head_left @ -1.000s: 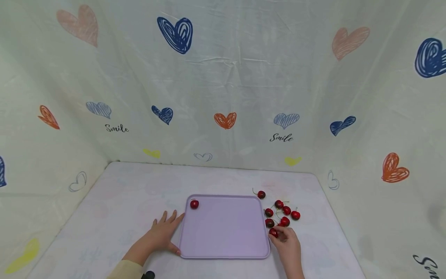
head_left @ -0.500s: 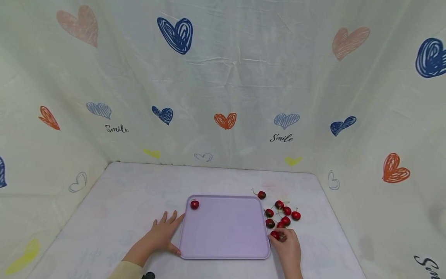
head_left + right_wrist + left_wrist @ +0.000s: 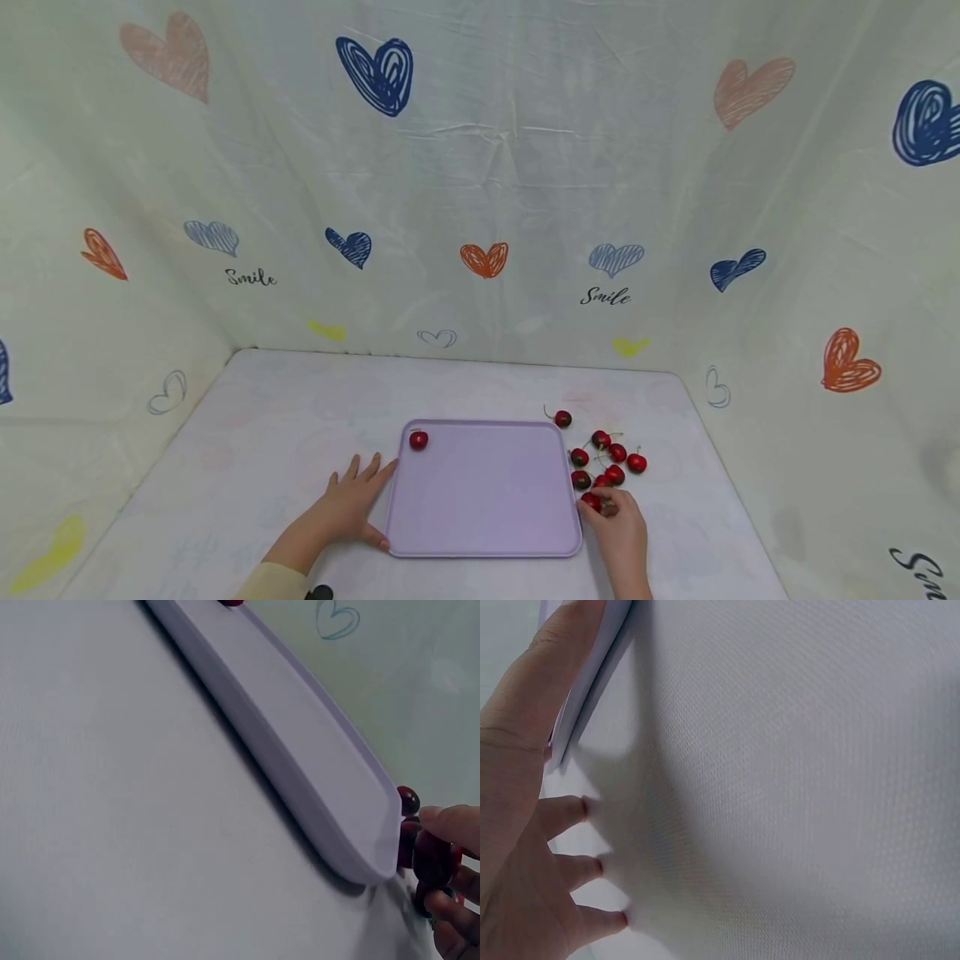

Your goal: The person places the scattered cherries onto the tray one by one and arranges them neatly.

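A lilac tray (image 3: 483, 492) lies on the white table, and one red cherry (image 3: 418, 440) sits in its far left corner. My left hand (image 3: 348, 504) rests at the tray's left edge with its fingers spread and straight; in the left wrist view the thumb (image 3: 551, 667) lies along the rim. Just beyond the tray's right edge, my right hand (image 3: 618, 525) pinches a dark red cherry (image 3: 433, 857) between thumb and fingers. Several more cherries with stems (image 3: 615, 475) lie close past that hand, partly hidden by it in the right wrist view.
A stemmed cherry (image 3: 562, 419) lies by the tray's far right corner, apart from the others. A pale curtain (image 3: 480, 167) with printed hearts hangs behind and beside the table (image 3: 300, 400). A small black round object (image 3: 321, 592) shows by the left sleeve.
The cherry in my right fingers has shifted slightly toward me and turned a little. My left hand and the tray have stayed in place.
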### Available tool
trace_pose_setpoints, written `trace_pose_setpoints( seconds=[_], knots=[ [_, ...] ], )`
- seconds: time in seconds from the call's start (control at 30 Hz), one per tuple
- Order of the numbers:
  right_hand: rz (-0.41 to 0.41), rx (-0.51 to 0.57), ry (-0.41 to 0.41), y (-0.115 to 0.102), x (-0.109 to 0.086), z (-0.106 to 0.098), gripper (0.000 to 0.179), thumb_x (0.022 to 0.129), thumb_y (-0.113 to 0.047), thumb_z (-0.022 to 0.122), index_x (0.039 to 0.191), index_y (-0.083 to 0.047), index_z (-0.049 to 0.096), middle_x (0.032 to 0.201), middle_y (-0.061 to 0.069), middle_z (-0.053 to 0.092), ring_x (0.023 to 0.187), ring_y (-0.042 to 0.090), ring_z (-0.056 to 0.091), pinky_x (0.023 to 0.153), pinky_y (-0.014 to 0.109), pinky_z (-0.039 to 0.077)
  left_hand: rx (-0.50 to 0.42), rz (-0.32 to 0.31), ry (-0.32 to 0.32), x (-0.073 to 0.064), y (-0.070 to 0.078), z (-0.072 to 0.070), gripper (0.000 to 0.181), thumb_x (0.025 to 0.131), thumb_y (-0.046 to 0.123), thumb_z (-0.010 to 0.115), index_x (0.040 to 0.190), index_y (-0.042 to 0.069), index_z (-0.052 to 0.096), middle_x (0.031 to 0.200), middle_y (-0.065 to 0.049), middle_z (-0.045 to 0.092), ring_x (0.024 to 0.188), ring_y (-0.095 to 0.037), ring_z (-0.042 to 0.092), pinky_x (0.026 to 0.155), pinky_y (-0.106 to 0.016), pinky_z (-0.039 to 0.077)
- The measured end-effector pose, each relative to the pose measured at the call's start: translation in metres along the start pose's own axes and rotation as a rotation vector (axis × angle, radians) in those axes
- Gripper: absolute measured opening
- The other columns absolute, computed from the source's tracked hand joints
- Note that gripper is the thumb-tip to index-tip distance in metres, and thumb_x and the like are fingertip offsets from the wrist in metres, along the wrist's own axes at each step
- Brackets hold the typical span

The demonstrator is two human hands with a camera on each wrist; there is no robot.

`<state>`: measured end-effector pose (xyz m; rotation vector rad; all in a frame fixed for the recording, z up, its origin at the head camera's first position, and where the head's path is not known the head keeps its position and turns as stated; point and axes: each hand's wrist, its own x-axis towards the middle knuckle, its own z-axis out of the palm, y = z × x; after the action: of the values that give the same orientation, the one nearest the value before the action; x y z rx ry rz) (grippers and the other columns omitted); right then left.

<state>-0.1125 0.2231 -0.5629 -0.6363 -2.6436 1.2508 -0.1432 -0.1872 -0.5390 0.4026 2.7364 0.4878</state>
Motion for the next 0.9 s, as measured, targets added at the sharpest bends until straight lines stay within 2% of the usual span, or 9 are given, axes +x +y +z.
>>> trace_pose_setpoints(
  seconds=[0.3, 0.47, 0.6, 0.9],
  knots=[
    [-0.061, 0.078, -0.017, -0.028, -0.001, 0.008, 0.028, 0.078, -0.011, 0.082, 0.104, -0.004, 0.071, 0.098, 0.008, 0.060, 0.084, 0.022, 0.054, 0.063, 0.022, 0.047, 0.004, 0.000, 0.005, 0.001, -0.002, 0.001, 0.123, 0.049, 0.055, 0.091, 0.148, 0.005, 0.038, 0.150, -0.030, 0.032, 0.135, -0.061, 0.017, 0.098, -0.080, 0.014],
    [-0.083, 0.126, -0.050, -0.042, -0.002, 0.020, 0.029, 0.077, -0.013, 0.084, 0.103, -0.005, 0.072, 0.097, 0.006, 0.062, 0.083, 0.020, 0.055, 0.064, 0.021, 0.049, -0.005, -0.002, 0.000, 0.000, -0.003, 0.002, 0.123, 0.050, 0.055, 0.091, 0.148, 0.005, 0.038, 0.150, -0.030, 0.032, 0.135, -0.061, 0.017, 0.098, -0.080, 0.014],
    [-0.144, 0.167, -0.073, -0.054, -0.005, 0.031, 0.028, 0.075, -0.013, 0.085, 0.099, -0.006, 0.073, 0.094, 0.005, 0.062, 0.081, 0.018, 0.057, 0.063, 0.021, 0.050, -0.012, -0.010, -0.007, 0.001, -0.003, 0.002, 0.122, 0.050, 0.055, 0.090, 0.148, 0.005, 0.037, 0.151, -0.029, 0.031, 0.136, -0.060, 0.016, 0.098, -0.080, 0.012],
    [-0.233, 0.289, -0.184, -0.079, -0.011, 0.055, 0.028, 0.075, -0.010, 0.085, 0.100, -0.006, 0.073, 0.094, 0.005, 0.063, 0.082, 0.018, 0.059, 0.066, 0.021, 0.052, -0.019, -0.021, -0.014, 0.003, -0.002, 0.001, 0.123, 0.050, 0.056, 0.090, 0.149, 0.006, 0.037, 0.151, -0.029, 0.031, 0.136, -0.060, 0.014, 0.099, -0.080, 0.011]
  ],
)
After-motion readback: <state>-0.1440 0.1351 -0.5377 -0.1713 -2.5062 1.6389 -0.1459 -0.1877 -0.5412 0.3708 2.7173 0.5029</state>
